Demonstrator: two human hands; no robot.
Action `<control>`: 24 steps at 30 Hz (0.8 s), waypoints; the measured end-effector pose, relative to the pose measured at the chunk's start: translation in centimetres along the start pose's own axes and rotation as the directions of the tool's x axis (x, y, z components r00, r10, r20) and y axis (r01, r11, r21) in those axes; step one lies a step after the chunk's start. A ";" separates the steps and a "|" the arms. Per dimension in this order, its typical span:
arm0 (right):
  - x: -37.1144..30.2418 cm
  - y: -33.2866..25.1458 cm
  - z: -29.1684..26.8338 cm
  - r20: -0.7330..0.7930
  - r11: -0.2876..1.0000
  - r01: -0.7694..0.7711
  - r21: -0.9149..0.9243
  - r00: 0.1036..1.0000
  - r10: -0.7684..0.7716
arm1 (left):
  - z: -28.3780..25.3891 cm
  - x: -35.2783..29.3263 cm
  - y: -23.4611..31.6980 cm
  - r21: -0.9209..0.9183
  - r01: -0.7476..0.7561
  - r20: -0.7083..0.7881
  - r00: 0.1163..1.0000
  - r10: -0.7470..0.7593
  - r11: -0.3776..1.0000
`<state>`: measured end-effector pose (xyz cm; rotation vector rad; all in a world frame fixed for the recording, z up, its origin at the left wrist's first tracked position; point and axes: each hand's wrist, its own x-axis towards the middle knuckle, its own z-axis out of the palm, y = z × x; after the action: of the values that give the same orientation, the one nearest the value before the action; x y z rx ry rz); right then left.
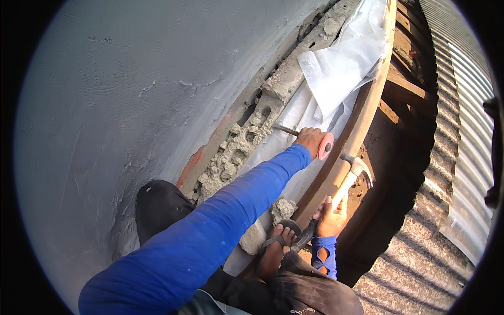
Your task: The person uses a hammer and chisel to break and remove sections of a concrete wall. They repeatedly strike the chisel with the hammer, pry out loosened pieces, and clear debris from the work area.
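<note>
My left hand (310, 140) is wrapped round a chisel (286, 129) with a round pink hand guard (326, 146) at its struck end. The thin metal shaft points left toward a row of broken hollow concrete blocks (247, 134); I cannot tell whether the tip touches them. Lower right, my right hand (332, 218) grips a claw hammer (356, 165) by its handle. The hammer's metal head is up, beside the wooden beam (362, 123) and apart from the chisel. White sheeting (336, 71) lies under the chisel, between blocks and beam.
A grey plastered wall (105, 105) rises along the left. Loose concrete chunks (253, 238) lie near my sandalled foot (273, 257). Beyond the beam is a dark gap with wooden framing (404, 86), edged by corrugated roofing sheets (436, 210) on the right.
</note>
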<state>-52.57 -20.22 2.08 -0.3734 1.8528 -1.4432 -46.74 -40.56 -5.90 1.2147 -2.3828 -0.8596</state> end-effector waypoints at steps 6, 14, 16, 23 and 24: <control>0.3 -0.3 -0.2 0.267 0.993 0.008 -0.121 0.963 0.025 | 0.7 -0.1 0.1 0.027 0.017 0.020 1.000 -0.017 1.000; 0.4 0.9 -0.7 0.112 0.988 0.016 -0.156 0.994 0.002 | 1.7 0.1 -0.9 0.095 0.040 0.009 0.999 -0.041 0.995; 0.3 1.4 -0.5 0.241 0.973 -0.035 -0.228 0.966 0.091 | 0.8 -0.6 -2.1 0.122 0.053 -0.009 0.999 -0.052 0.991; 0.1 -0.2 -0.4 0.047 0.998 -0.062 -0.032 0.997 0.063 | -4.3 -3.7 -3.2 0.094 0.087 -0.047 0.995 -0.083 0.992; 0.3 -0.6 -0.7 0.097 0.999 0.002 0.034 0.995 -0.005 | -4.0 -3.1 -1.8 0.000 0.062 -0.142 0.988 -0.062 0.998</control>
<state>-53.41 -20.16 2.57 -0.4230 1.7491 -1.4320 -41.66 -40.34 -4.06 1.3123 -2.2468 -0.7597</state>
